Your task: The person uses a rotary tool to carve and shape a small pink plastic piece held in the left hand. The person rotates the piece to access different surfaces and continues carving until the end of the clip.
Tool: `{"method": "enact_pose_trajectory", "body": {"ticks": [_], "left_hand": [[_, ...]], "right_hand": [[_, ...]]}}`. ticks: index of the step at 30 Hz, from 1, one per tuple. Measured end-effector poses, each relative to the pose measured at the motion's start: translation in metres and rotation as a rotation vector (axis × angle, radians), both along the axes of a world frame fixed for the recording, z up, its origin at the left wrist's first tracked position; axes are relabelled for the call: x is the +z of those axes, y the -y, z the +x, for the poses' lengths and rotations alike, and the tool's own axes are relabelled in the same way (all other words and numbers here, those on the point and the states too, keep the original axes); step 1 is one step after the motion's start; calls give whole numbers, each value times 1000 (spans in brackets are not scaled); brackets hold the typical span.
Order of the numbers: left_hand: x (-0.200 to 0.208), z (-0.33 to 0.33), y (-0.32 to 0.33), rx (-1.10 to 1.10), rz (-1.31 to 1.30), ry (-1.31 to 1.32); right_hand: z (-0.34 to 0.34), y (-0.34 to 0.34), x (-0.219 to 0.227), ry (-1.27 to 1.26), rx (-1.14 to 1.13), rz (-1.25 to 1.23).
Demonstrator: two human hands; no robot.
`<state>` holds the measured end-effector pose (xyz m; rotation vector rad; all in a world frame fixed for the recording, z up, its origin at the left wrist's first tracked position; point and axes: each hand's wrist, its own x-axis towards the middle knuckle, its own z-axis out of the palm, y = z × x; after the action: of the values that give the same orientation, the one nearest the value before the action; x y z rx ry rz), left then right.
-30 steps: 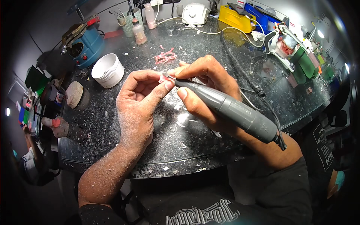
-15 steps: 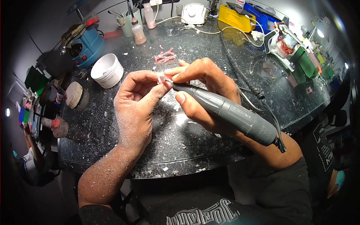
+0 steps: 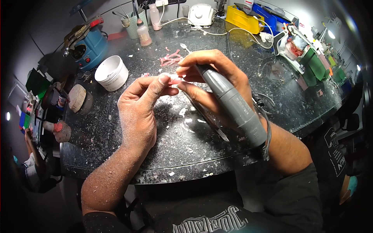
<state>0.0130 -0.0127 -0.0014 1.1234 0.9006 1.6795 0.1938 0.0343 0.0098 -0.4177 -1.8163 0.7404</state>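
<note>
1. Left of the grey rotary handpiece (image 3: 235,106), the left hand (image 3: 136,97) pinches a small pink piece (image 3: 175,80) between thumb and fingers.
2. Around the handpiece, the right hand (image 3: 233,75) is curled — its thumb and a fingertip also at the pink piece.
3. Beyond the handpiece's front end, to its left, lie branching pink strips (image 3: 169,61); farther left stands a round white tub (image 3: 112,79).
4. Below-left of the handpiece, a slim tool (image 3: 222,134) rests on the dust-strewn black workbench (image 3: 171,155) — partly hidden.

Tilted grey handpiece (image 3: 234,104), pink piece (image 3: 175,80)
</note>
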Motion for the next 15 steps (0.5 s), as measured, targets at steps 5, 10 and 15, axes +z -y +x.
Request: {"method": "enact_pose_trajectory", "body": {"ticks": [5, 10, 15], "left_hand": [[2, -2, 2, -7, -83, -4], [4, -7, 2, 20, -59, -71], [10, 5, 6, 38, 54, -93]], "right_hand": [[2, 5, 7, -70, 34, -244], [2, 3, 5, -113, 72, -274], [3, 1, 7, -196, 187, -422]]}}
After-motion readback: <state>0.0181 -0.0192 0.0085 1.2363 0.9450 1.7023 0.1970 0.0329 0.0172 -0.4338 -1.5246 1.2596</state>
